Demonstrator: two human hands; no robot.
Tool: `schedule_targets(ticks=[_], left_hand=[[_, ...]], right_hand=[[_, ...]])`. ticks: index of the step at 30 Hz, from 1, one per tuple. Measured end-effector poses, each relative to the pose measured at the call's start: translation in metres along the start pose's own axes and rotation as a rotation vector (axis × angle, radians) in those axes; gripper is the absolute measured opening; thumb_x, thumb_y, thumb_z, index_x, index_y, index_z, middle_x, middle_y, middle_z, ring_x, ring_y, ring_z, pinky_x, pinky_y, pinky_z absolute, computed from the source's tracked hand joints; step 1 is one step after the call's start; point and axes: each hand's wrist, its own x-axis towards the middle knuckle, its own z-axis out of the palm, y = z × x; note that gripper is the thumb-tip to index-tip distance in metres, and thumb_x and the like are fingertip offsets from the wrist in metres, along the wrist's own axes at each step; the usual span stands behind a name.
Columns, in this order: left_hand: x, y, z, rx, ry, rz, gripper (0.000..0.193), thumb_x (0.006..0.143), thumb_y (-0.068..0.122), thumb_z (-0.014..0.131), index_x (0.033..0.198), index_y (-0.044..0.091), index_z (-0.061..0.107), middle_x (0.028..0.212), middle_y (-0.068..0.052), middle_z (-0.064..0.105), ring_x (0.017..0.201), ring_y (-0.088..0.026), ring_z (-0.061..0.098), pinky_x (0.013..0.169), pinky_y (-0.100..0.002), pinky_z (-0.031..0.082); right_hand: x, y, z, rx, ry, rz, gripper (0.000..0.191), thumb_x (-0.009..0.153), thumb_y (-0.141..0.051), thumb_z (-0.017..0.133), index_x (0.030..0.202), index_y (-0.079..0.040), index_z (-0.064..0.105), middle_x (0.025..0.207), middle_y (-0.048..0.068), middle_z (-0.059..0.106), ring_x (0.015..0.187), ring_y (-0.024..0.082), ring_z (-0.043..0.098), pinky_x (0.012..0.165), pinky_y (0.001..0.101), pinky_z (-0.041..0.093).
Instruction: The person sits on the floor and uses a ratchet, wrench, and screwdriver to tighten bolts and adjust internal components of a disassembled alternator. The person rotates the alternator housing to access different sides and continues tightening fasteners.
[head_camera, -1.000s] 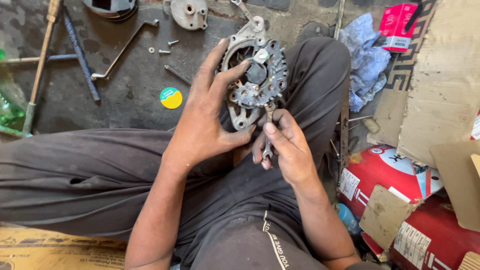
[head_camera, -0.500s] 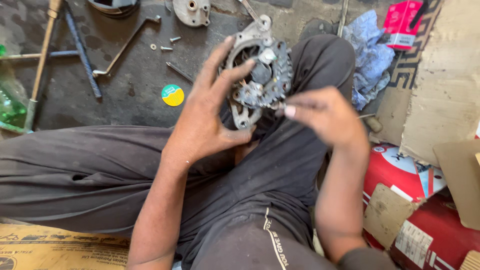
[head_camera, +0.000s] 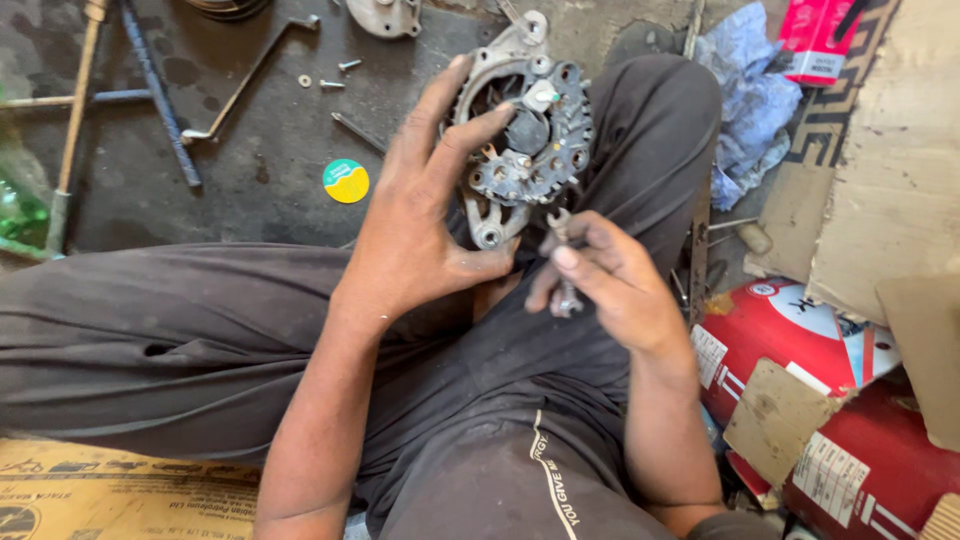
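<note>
The person is sitting cross-legged on the floor (head_camera: 250, 190), and the left hand (head_camera: 415, 235) is gripping one grey metal alternator housing (head_camera: 525, 140) above the lap. Its fingers (head_camera: 432, 110) are spreading wide around the housing's left rim, with the thumb pressing against the lower edge, so the part is tilting its open, studded face toward the camera. The right hand (head_camera: 610, 285) is hovering just below and right of the housing, its fingers curling together and pinching one small spanner (head_camera: 562, 255), which is standing nearly upright with its upper jaw close to the housing's bottom lug; whether they are touching cannot be told. On the floor beyond the knees, one round green-and-yellow sticker (head_camera: 346, 181) is lying, near two small screws (head_camera: 348, 66) and one washer (head_camera: 303, 80). One bent metal rod (head_camera: 245, 75) is lying beside them. To the right, one crumpled blue cloth (head_camera: 752, 110) and two red canisters (head_camera: 790, 330) are resting among cardboard pieces.
</note>
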Motion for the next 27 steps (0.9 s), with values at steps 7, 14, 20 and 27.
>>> schedule_targets(ticks=[7, 14, 20, 27], left_hand=[[0.0, 0.0, 0.0, 0.029, 0.005, 0.008, 0.097, 0.066, 0.028, 0.091, 0.154, 0.02, 0.049, 0.171, -0.017, 0.028, 0.158, -0.043, 0.036, 0.13, -0.049, 0.037], [0.002, -0.002, -0.012, -0.036, -0.085, 0.045, 0.101, 0.067, 0.024, 0.091, 0.157, 0.02, 0.046, 0.172, -0.018, 0.023, 0.16, -0.044, 0.032, 0.131, -0.05, 0.034], [0.004, -0.003, -0.018, -0.03, -0.116, 0.055, 0.105, 0.063, 0.024, 0.096, 0.156, 0.02, 0.047, 0.171, -0.017, 0.025, 0.159, -0.042, 0.032, 0.13, -0.049, 0.035], [0.007, 0.001, -0.018, 0.004, -0.098, 0.026, 0.103, 0.057, 0.021, 0.093, 0.152, 0.02, 0.051, 0.168, -0.016, 0.031, 0.154, -0.041, 0.038, 0.126, -0.048, 0.038]], right_hand=[[0.008, 0.011, 0.023, 0.199, 0.027, -0.059, 0.019, 0.109, -0.023, 0.053, 0.115, -0.005, 0.052, 0.083, 0.016, 0.071, 0.071, 0.022, 0.071, 0.059, 0.027, 0.052], [0.01, 0.009, 0.063, 0.393, 0.142, -0.131, 0.023, 0.112, -0.022, 0.049, 0.124, -0.002, 0.052, 0.089, 0.018, 0.068, 0.068, 0.022, 0.068, 0.053, 0.0286, 0.051], [0.01, 0.004, 0.061, 0.613, 0.138, -0.035, 0.022, 0.108, -0.021, 0.051, 0.122, -0.004, 0.054, 0.085, 0.019, 0.069, 0.061, 0.023, 0.066, 0.053, 0.0321, 0.054], [0.015, 0.002, 0.051, 0.477, 0.193, -0.044, 0.017, 0.105, -0.021, 0.063, 0.108, -0.004, 0.061, 0.073, 0.011, 0.065, 0.055, 0.02, 0.06, 0.049, 0.0302, 0.049]])
